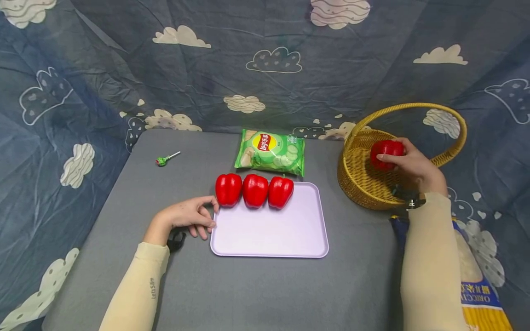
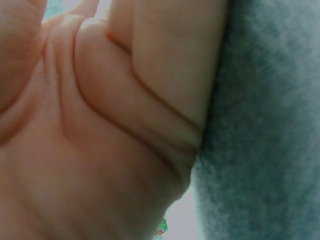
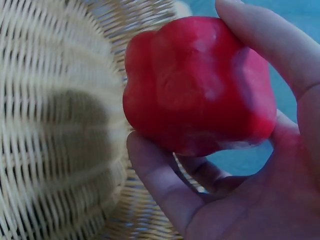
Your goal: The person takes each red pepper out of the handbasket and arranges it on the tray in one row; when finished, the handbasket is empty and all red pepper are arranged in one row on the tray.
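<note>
My right hand [image 1: 407,161] grips a red bell pepper [image 1: 385,155] over the wicker basket [image 1: 348,184]. In the right wrist view, the thumb and fingers wrap this red pepper [image 3: 195,90] beside the woven wall. My left hand [image 1: 188,216] rests at the left edge of a lilac tray [image 1: 269,234], its thumb and index fingertips by the rim. Three more red bell peppers [image 1: 255,190] stand in a row along the tray's far left part. The left wrist view is filled mostly by the palm [image 2: 100,135], and the fingertips are hidden there.
A green bag of Lay's chips [image 1: 271,154] lies behind the tray. On the far left of the grey table [image 1: 265,294] is a green-wrapped lollipop [image 1: 165,159]. A blue and yellow package [image 1: 480,294] lies under the right forearm. Cloud-printed cloth hangs behind.
</note>
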The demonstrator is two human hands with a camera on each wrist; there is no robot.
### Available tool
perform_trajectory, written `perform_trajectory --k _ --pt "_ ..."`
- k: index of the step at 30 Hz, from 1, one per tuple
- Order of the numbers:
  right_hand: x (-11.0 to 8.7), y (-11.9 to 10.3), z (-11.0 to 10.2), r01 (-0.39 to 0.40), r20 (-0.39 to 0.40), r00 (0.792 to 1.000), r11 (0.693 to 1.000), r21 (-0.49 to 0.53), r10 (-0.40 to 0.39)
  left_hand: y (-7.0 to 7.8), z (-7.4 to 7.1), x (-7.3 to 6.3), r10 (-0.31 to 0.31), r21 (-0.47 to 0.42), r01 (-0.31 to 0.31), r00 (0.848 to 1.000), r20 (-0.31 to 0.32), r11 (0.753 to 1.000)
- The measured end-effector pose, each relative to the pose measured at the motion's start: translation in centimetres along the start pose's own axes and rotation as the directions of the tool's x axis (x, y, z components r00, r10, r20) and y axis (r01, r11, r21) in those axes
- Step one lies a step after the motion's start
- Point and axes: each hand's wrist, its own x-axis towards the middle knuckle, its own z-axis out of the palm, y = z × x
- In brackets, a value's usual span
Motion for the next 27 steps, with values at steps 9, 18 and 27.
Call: perform_trajectory --k 9,18,27 --pt "-2.9 -2.1 1.2 0.040 -0.118 0.992 0.999 -0.030 -0.043 -0.1 -0.1 0.0 0.001 0.017 -0.001 1.000 -0.006 1.000" --pt "-6.6 -3.2 3.4 0.092 -0.203 0.974 0.995 -0.045 -0.099 -0.1 0.0 0.1 -0.005 0.020 0.005 1.000 -0.004 1.000" --pt "-9.9 -5.1 6.6 0.163 -0.179 0.970 0.986 -0.034 -0.167 0.0 0.1 0.1 -0.009 0.021 0.009 1.000 -0.010 1.000"
